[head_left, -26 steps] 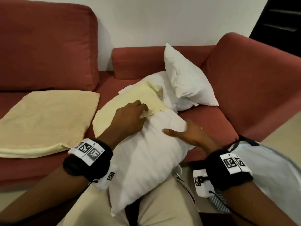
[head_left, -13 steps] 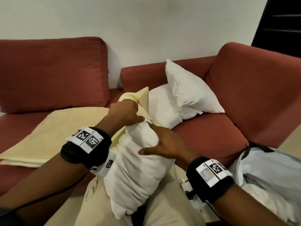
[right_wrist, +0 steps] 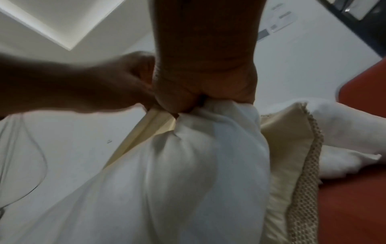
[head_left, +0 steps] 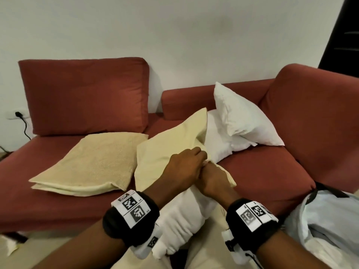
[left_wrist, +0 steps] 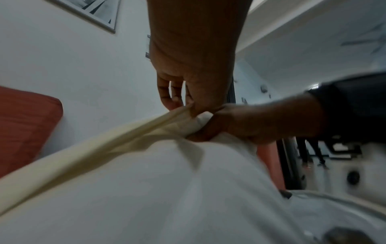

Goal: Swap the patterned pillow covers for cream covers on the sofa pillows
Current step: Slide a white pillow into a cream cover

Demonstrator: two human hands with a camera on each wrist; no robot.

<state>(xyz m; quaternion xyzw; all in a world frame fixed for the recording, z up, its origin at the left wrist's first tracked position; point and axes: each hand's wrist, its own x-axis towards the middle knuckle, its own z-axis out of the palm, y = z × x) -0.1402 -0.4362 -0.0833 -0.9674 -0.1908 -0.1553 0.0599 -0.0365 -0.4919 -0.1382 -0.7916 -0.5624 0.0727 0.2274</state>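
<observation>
A bare white pillow (head_left: 184,216) stands on my lap, its top at the mouth of a cream cover (head_left: 169,150) that lies across the sofa seat. My left hand (head_left: 201,158) pinches the cover's open edge (left_wrist: 146,125). Right beside it, my right hand (head_left: 208,171) grips the bunched top of the pillow (right_wrist: 208,125) in a fist. The two hands touch. The pillow's top corner is hidden inside my right hand (right_wrist: 204,94). The cover's textured side (right_wrist: 307,173) shows to the right of the pillow.
Two more bare white pillows (head_left: 242,117) lean at the back right of the red sofa (head_left: 272,171). A second cream cover (head_left: 93,162) lies flat on the left seat. A heap of pale fabric (head_left: 330,226) sits at the lower right.
My right hand left the pillow's side and closed on its top beside my left hand. The cover's mouth rose with my left hand. The head view tilted up.
</observation>
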